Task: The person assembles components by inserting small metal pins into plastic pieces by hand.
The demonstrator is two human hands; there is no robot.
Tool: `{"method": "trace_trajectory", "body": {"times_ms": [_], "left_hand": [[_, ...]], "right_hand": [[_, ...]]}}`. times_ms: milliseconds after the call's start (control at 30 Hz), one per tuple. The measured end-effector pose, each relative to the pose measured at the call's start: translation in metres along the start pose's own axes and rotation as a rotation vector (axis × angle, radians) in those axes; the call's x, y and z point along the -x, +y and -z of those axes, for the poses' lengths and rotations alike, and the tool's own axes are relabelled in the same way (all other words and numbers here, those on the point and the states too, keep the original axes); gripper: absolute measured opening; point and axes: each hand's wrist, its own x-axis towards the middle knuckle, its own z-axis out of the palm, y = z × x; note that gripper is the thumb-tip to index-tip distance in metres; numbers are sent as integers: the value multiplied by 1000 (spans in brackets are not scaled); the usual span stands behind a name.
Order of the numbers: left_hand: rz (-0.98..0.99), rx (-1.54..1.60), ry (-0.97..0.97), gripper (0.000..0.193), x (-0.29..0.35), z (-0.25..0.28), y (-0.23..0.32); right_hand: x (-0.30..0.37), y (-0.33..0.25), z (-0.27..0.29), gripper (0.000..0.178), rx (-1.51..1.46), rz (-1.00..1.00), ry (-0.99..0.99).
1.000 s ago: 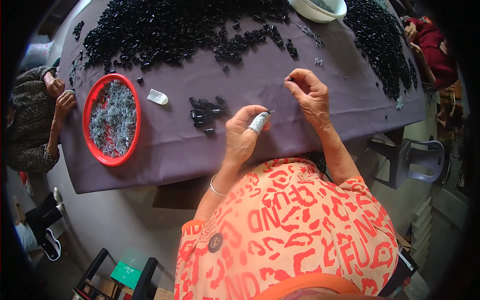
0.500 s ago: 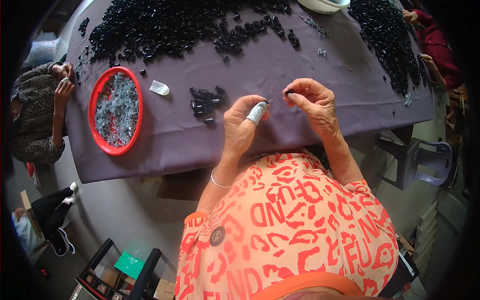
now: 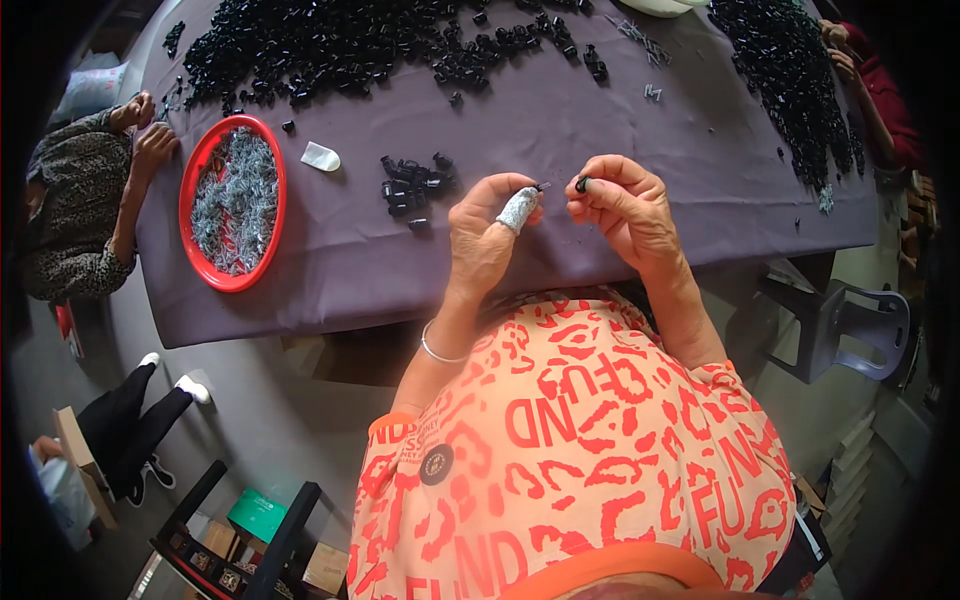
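Observation:
My left hand (image 3: 487, 220), its thumb wrapped in a whitish cover, pinches a thin metal piece (image 3: 543, 186) whose tip juts out to the right. A short gap away, my right hand (image 3: 628, 205) grips a small black plastic part (image 3: 582, 184) between thumb and fingertips. Both hands hover over the near part of the purple-grey tablecloth (image 3: 350, 265). Left of my left hand lies a small cluster of black plastic parts (image 3: 410, 187). Farther left, a red oval basket (image 3: 275, 235) holds many thin silvery metal pieces (image 3: 235, 200).
A large heap of black parts (image 3: 310, 50) covers the far side, with another pile (image 3: 790, 90) at right. A white finger-shaped cover (image 3: 321, 156) lies near the basket. People sit at the left (image 3: 80, 200) and right (image 3: 875, 100). A grey plastic chair (image 3: 860, 330) stands at right.
My hands stay close together with the same pieces, shifting only slightly. The view has tilted a little. At left, the seated person's hands moved, and legs behind have shifted.

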Motion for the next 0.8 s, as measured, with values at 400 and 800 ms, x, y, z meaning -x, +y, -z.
{"method": "trace_trajectory", "body": {"times_ms": [400, 800], "left_hand": [[12, -49, -29, 14, 0, 1, 2], [-5, -42, -27, 13, 3, -2, 1]], "right_hand": [[1, 12, -13, 15, 498, 254, 144], [2, 15, -17, 16, 584, 293, 152]]}}
